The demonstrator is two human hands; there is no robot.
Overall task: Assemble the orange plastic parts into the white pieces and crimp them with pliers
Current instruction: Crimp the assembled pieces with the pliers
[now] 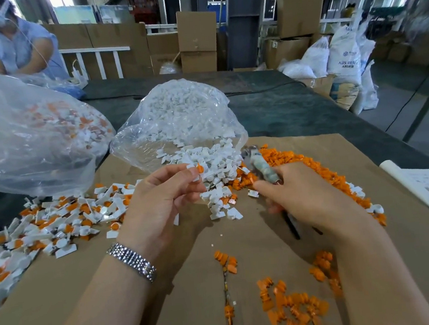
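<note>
Head view: loose orange parts lie nearest on the brown paper. Above them, the left hand pinches a white piece with an orange part fitted, while the right hand grips pliers. Beyond sits a clear bag of white pieces.

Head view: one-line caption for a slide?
Left hand pinches a white piece with orange insert; right hand grips pliers over scattered parts.
</note>
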